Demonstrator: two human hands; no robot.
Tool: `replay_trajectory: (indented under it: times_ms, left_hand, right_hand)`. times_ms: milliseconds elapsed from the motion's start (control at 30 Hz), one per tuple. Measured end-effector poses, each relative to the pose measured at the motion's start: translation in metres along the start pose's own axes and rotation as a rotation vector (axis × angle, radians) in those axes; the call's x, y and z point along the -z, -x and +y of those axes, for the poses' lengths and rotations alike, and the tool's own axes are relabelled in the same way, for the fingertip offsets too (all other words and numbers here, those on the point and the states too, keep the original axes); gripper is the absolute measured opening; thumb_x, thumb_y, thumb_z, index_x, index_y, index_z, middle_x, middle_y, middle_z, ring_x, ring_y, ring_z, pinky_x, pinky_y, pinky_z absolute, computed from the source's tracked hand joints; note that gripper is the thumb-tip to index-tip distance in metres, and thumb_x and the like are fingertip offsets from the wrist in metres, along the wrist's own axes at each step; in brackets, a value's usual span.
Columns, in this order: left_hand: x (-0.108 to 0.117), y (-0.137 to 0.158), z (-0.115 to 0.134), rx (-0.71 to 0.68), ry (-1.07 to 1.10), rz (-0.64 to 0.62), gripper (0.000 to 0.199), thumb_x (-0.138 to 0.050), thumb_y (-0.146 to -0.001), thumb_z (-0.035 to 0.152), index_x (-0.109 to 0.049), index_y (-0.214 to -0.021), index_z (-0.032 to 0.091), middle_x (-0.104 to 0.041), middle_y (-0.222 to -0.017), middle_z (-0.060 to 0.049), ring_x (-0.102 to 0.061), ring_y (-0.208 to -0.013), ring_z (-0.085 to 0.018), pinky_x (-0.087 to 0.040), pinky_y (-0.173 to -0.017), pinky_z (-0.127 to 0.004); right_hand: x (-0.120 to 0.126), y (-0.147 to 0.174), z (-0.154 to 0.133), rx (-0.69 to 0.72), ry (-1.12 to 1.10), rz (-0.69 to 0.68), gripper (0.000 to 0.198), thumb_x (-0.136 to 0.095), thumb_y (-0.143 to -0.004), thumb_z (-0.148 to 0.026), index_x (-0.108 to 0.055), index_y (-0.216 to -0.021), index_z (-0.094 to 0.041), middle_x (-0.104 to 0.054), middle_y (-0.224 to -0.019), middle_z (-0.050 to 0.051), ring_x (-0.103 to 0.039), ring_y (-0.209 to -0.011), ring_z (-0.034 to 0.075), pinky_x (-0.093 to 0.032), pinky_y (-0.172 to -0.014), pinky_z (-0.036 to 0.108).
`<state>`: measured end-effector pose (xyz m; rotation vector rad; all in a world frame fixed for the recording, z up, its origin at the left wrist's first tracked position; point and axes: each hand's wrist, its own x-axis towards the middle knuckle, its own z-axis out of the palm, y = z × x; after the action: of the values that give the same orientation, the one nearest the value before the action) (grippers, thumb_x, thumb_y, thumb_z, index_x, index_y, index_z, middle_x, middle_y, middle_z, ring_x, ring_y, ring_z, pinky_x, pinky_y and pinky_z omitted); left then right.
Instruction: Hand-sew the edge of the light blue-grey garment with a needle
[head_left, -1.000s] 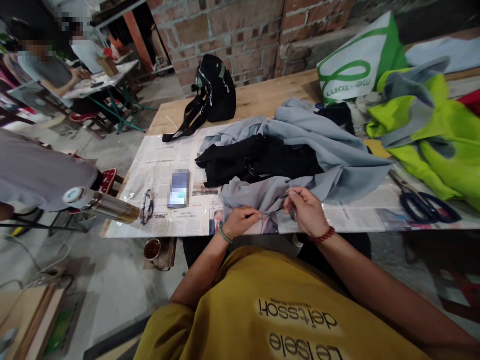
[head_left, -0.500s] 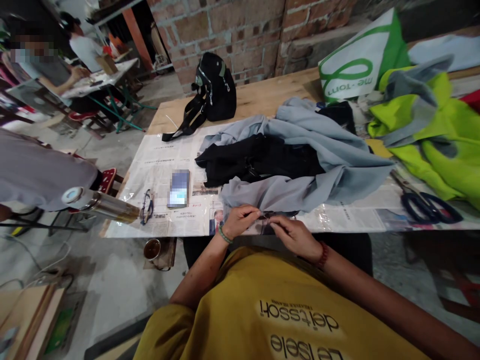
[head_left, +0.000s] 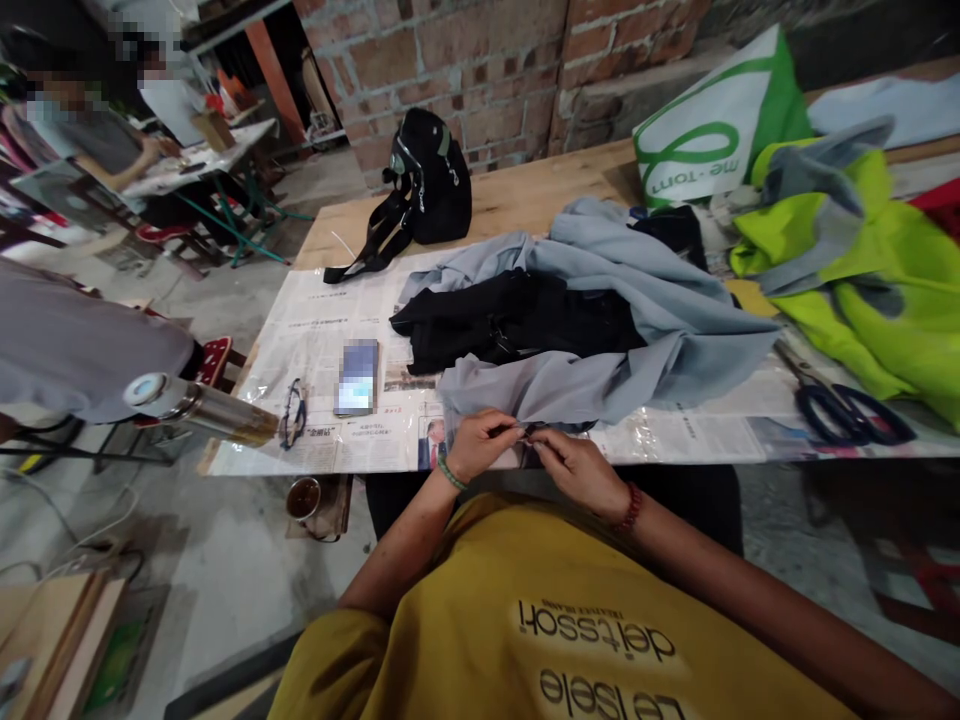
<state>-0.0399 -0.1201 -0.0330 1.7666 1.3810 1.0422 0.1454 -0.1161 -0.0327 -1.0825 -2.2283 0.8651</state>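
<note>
Close together at the table's front edge, my left hand point(head_left: 484, 443) and my right hand point(head_left: 579, 468) both have their fingertips pinched. Whatever lies between the fingertips is too small to make out. Just beyond them spreads a crumpled grey cloth point(head_left: 540, 390), its near fold almost at my fingers. On top of the grey cloth lies a folded black garment point(head_left: 517, 315). A pair of scissors with dark blue handles point(head_left: 855, 412) rests to the right of my hands.
Newspaper point(head_left: 300, 340) covers the table. To the left are a phone point(head_left: 356, 377), eyeglasses point(head_left: 294, 412) and a steel flask point(head_left: 202, 408). At the back stand a black backpack point(head_left: 431, 180) and a green-white bag point(head_left: 712, 130). A yellow-green garment point(head_left: 847, 260) lies right. A cup point(head_left: 304, 498) sits below the edge.
My right hand has moved slightly left, so its fingertips now meet those of my left hand. My left hand has hardly moved.
</note>
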Motion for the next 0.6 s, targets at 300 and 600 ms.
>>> replay_trajectory:
  times_ms: [300, 600]
  left_hand:
    - [-0.009, 0.008, -0.004, -0.145, -0.217, 0.130, 0.015, -0.059, -0.082, 0.024, -0.071, -0.087, 0.016, -0.068, -0.074, -0.006, -0.061, -0.070, -0.014, -0.050, -0.069, -0.027]
    - [-0.010, 0.010, -0.007, -0.152, -0.257, 0.170, 0.015, -0.057, -0.083, 0.023, -0.070, -0.088, 0.018, -0.070, -0.077, -0.006, -0.064, -0.074, -0.015, -0.051, -0.071, -0.028]
  right_hand:
    - [-0.005, -0.002, 0.001, -0.026, 0.042, 0.016, 0.025, -0.037, -0.091, -0.027, -0.061, -0.094, -0.019, -0.069, -0.082, 0.005, -0.064, -0.069, 0.017, -0.045, -0.065, 0.028]
    - [-0.007, -0.004, 0.002, -0.043, 0.058, 0.008, 0.024, -0.038, -0.091, -0.027, -0.061, -0.094, -0.019, -0.070, -0.083, 0.005, -0.064, -0.070, 0.017, -0.045, -0.066, 0.028]
